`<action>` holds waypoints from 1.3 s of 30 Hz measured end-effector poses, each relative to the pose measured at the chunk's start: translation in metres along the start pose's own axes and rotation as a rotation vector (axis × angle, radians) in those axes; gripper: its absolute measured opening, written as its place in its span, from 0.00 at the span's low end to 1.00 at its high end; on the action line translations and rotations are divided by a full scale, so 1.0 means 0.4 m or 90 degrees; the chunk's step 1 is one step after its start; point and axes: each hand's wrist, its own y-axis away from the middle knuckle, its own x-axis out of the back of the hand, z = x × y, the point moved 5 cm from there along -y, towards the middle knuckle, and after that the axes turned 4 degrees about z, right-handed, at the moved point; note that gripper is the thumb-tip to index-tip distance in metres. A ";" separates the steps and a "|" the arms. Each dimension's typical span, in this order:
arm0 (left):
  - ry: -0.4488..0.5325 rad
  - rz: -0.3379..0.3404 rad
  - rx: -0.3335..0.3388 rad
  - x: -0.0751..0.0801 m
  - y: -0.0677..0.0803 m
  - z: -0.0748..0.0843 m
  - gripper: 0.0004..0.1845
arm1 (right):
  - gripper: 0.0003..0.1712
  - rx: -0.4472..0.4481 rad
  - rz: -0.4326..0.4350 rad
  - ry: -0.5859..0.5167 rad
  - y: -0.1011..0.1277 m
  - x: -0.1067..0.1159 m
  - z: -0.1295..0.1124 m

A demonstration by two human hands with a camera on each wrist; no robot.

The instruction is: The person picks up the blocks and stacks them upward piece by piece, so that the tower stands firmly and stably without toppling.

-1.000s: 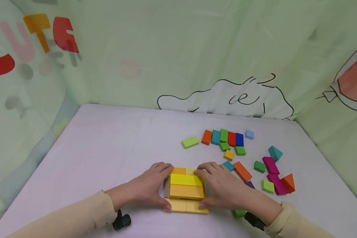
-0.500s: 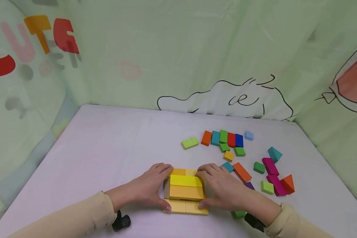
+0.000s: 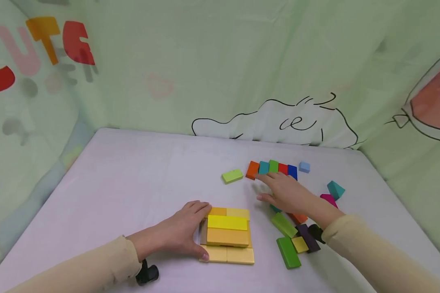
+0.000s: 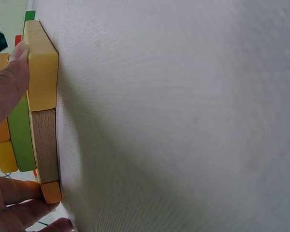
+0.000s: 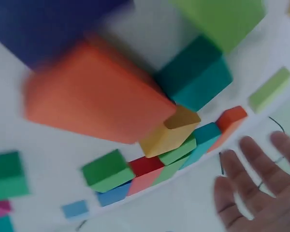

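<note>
White table (image 3: 132, 183) — green printed curtains (image 3: 205, 61).

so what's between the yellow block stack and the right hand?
Head view: only bare table lies between the yellow block stack and the right hand. The green blocks sit nearer, below that line.
</note>
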 end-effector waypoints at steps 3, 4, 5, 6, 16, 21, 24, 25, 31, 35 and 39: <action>0.004 -0.004 0.005 -0.006 0.002 -0.004 0.62 | 0.34 0.063 -0.010 0.051 -0.060 -0.021 -0.015; 0.004 -0.006 0.007 -0.009 0.002 -0.006 0.62 | 0.35 0.081 -0.020 0.064 -0.077 -0.029 -0.023; 0.002 -0.008 0.008 -0.012 0.001 -0.007 0.62 | 0.36 0.095 -0.035 0.076 -0.092 -0.038 -0.032; 0.001 -0.009 0.009 -0.015 0.000 -0.007 0.62 | 0.37 0.105 -0.049 0.090 -0.104 -0.045 -0.040; -0.013 -0.003 0.010 -0.015 -0.001 -0.008 0.62 | 0.37 0.038 -0.128 0.077 -0.133 -0.063 -0.066; -0.006 -0.005 0.013 -0.014 0.001 -0.008 0.62 | 0.39 0.005 -0.149 0.008 -0.120 -0.063 -0.065; -0.010 -0.005 0.016 -0.014 0.000 -0.010 0.62 | 0.40 0.006 -0.136 -0.007 -0.115 -0.064 -0.059; -0.012 -0.004 0.017 -0.015 0.000 -0.011 0.62 | 0.40 0.009 -0.131 -0.008 -0.115 -0.065 -0.056; -0.016 -0.008 0.015 -0.016 -0.002 -0.011 0.62 | 0.37 0.012 -0.085 -0.023 -0.099 -0.051 -0.040; -0.011 -0.002 0.007 -0.009 -0.003 -0.010 0.62 | 0.36 0.041 -0.028 -0.053 -0.064 0.001 -0.073; -0.005 0.000 0.003 -0.002 -0.003 -0.012 0.62 | 0.36 0.110 -0.003 -0.069 -0.008 0.034 -0.152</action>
